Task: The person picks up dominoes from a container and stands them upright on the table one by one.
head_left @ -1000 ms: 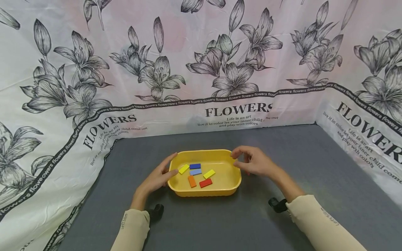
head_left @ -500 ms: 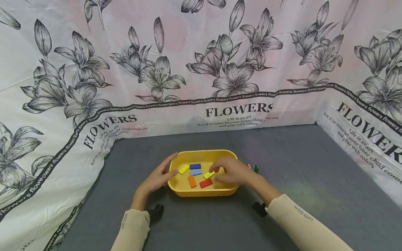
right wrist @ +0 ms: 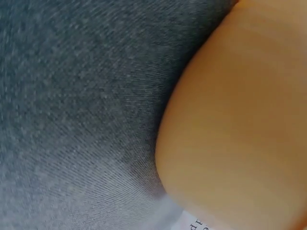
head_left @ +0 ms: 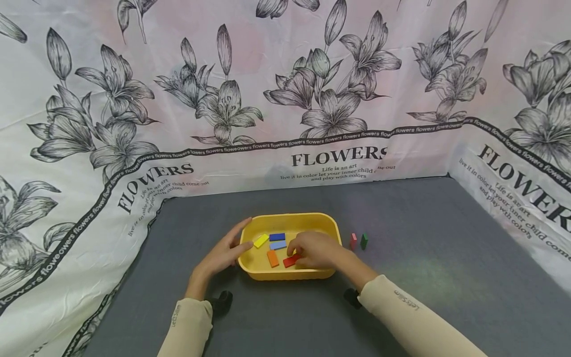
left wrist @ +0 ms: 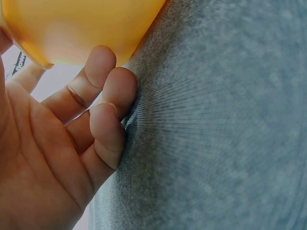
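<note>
A yellow plastic basin (head_left: 267,274) stands on the grey table. My left hand (head_left: 228,253) holds its left end, thumb over the rim and the other fingers outside; in the left wrist view, curled fingertips (left wrist: 101,67) lie against the wall. My right hand (head_left: 317,250) reaches down inside, fingers bent over the right-hand yellow block, which is almost wholly hidden. I cannot tell whether it is pinched. A red block (head_left: 290,260) lies by the right thumb. Farther left lie an orange block (head_left: 272,258), a light blue one (head_left: 278,245), a dark blue one (head_left: 277,237) and another yellow one (head_left: 260,241).
Just right of the basin, a pink block (head_left: 353,241) and a green block (head_left: 364,241) stand on end on the table (head_left: 415,218). Flower-printed cloth (head_left: 241,171) hangs along the back and sides. The basin's outer wall (right wrist: 235,129) fills much of the right wrist view.
My right hand has moved left from beyond the basin's right rim and down onto the right-hand yellow block, uncovering the pink and green blocks. The left hand has stayed in place.
</note>
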`<state>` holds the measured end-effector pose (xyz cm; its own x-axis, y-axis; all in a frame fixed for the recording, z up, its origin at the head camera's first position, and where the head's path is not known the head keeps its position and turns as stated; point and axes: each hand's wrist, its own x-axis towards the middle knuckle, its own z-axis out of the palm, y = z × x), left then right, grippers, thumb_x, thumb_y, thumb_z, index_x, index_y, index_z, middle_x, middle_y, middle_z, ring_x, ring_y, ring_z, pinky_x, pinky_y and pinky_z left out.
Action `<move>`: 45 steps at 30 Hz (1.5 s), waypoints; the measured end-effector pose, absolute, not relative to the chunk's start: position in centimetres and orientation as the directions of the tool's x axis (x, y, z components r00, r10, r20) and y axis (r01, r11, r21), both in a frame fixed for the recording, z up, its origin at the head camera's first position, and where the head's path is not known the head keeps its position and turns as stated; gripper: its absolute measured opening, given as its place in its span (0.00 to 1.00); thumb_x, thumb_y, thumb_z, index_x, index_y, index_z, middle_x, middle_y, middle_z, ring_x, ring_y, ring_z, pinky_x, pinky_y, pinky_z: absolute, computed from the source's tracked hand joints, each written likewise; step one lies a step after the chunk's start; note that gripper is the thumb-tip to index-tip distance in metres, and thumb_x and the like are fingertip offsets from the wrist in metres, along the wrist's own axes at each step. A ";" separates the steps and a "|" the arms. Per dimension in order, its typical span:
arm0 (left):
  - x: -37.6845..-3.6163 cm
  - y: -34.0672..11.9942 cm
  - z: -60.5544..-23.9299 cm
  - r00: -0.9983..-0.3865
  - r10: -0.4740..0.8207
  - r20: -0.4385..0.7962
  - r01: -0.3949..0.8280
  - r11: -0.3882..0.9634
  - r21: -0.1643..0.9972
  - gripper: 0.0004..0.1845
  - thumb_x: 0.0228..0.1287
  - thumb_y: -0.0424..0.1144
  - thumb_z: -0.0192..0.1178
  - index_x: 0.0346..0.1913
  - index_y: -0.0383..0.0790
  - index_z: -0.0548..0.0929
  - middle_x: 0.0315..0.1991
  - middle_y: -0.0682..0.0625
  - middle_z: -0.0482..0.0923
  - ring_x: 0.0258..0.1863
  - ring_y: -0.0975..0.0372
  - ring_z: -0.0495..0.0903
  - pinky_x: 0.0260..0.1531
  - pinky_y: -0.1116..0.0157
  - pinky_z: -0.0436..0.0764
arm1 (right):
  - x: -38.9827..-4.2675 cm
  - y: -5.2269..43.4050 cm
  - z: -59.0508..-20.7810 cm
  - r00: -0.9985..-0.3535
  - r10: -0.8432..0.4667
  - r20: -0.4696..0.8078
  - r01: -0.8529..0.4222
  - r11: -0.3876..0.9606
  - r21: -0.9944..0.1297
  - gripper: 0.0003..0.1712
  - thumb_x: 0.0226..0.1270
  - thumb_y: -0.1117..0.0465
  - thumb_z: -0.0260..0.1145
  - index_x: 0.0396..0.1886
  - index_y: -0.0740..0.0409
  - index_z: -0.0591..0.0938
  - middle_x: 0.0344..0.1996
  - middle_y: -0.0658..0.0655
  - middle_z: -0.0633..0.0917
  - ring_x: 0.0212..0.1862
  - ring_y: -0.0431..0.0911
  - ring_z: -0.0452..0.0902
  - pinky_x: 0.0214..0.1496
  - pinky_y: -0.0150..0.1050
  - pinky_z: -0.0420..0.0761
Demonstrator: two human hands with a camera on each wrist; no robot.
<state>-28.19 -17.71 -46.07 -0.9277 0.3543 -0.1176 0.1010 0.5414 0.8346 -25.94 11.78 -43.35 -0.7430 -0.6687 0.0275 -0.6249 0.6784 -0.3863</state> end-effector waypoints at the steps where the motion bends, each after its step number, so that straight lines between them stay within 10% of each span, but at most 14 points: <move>1: -28.2 -17.7 -46.1 -0.928 0.354 -0.119 0.100 0.542 0.834 0.38 0.75 0.49 0.58 0.81 0.64 0.52 0.28 0.47 0.71 0.23 0.57 0.72 0.25 0.61 0.75 | -26.0 11.7 -43.4 -0.749 -0.662 0.018 -0.620 0.690 -0.374 0.11 0.61 0.59 0.75 0.44 0.49 0.88 0.35 0.50 0.84 0.36 0.41 0.73 0.45 0.37 0.77; 20: -28.2 -17.5 -45.9 -0.927 0.355 -0.121 0.101 0.546 0.832 0.38 0.74 0.50 0.59 0.80 0.67 0.54 0.28 0.45 0.72 0.22 0.56 0.72 0.27 0.61 0.75 | -26.2 10.3 -42.9 -0.712 -0.701 -0.048 -0.687 0.709 -0.161 0.09 0.63 0.56 0.75 0.43 0.42 0.89 0.31 0.46 0.81 0.35 0.42 0.71 0.43 0.36 0.76; 45: -28.2 -17.8 -46.2 -0.921 0.378 -0.098 0.121 0.516 0.848 0.38 0.75 0.47 0.59 0.80 0.66 0.54 0.26 0.43 0.74 0.19 0.58 0.72 0.24 0.62 0.75 | -26.3 10.8 -43.1 -0.735 -0.678 -0.020 -0.662 0.723 -0.198 0.15 0.64 0.56 0.72 0.50 0.45 0.86 0.34 0.44 0.82 0.35 0.40 0.72 0.42 0.35 0.75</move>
